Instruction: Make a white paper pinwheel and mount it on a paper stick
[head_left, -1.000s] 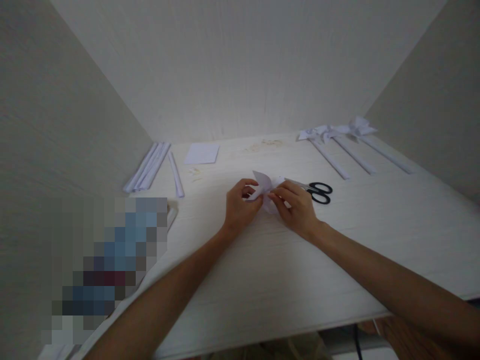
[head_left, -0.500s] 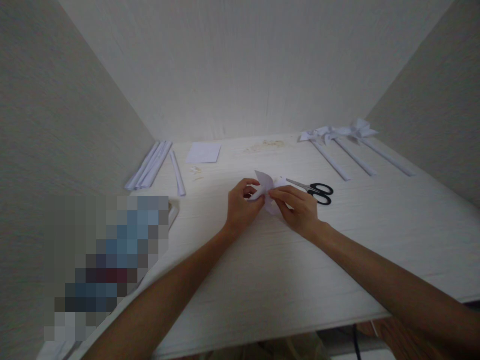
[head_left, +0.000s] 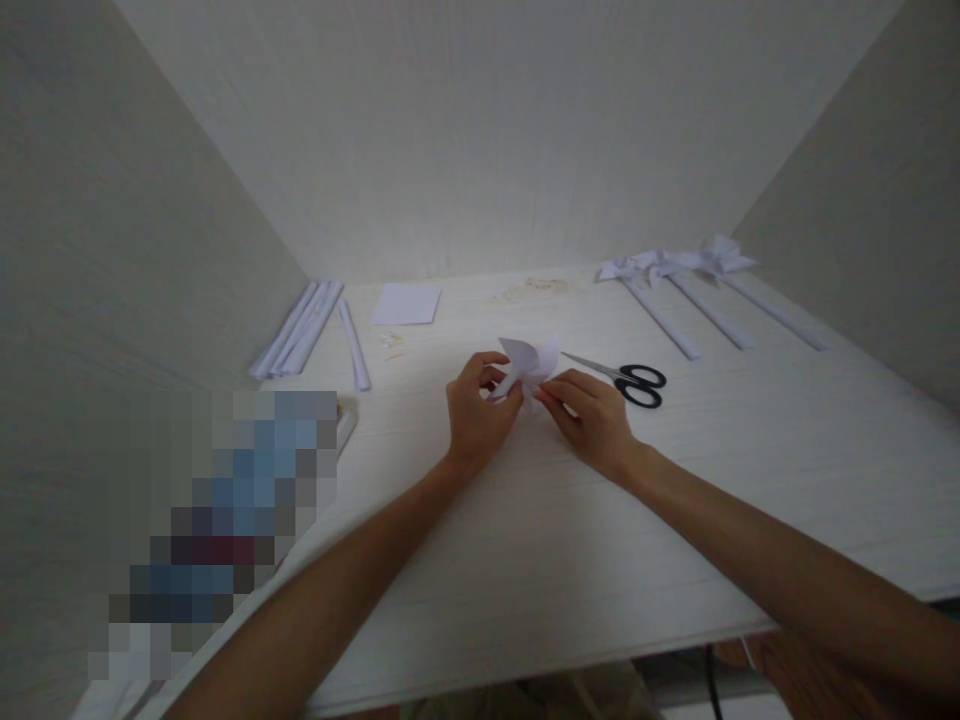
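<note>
A small white folded paper piece (head_left: 534, 362) with curled flaps is held just above the middle of the white table (head_left: 525, 520). My left hand (head_left: 476, 415) pinches its left side between thumb and fingers. My right hand (head_left: 592, 415) grips its lower right side with the fingertips. Both forearms reach in from the near edge.
Black-handled scissors (head_left: 626, 380) lie just right of my hands. Rolled white paper sticks (head_left: 300, 328) lie at the back left, a square white sheet (head_left: 407, 304) behind them. Finished paper pinwheels on sticks (head_left: 679, 285) lie at the back right. White walls enclose three sides.
The folded paper has lifted a little and its flaps stand higher. Both hands shifted slightly around it while keeping hold.
</note>
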